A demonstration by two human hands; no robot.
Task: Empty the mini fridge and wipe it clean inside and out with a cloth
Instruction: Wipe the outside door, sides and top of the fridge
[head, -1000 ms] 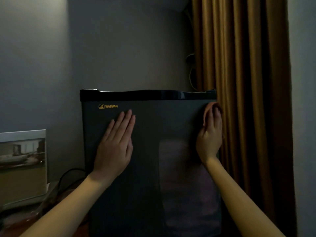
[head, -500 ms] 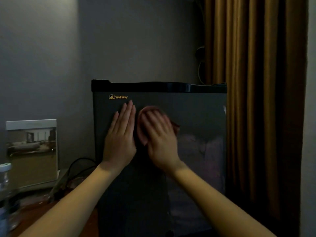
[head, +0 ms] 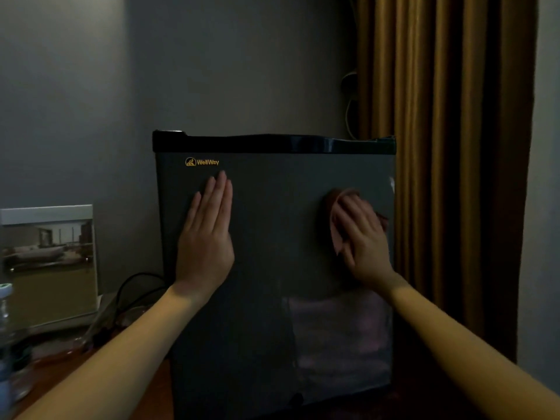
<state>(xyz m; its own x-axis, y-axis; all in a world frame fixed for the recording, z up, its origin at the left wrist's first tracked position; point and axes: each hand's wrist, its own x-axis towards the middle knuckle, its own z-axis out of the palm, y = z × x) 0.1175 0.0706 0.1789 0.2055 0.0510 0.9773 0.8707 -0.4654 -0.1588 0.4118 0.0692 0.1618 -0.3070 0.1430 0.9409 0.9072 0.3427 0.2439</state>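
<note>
The right hand (head: 362, 237) and its cloth (head: 336, 219) now sit near the fridge door's (head: 272, 268) right edge, away from the left hand (head: 207, 237) they were beside half a second ago

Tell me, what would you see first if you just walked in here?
The dark fridge fills the middle, shut, with two hands on its front. The left hand lies flat just under the gold logo, and the right hand presses a pinkish cloth to the fridge near its right edge. A golden-brown curtain hangs on the right.
</note>
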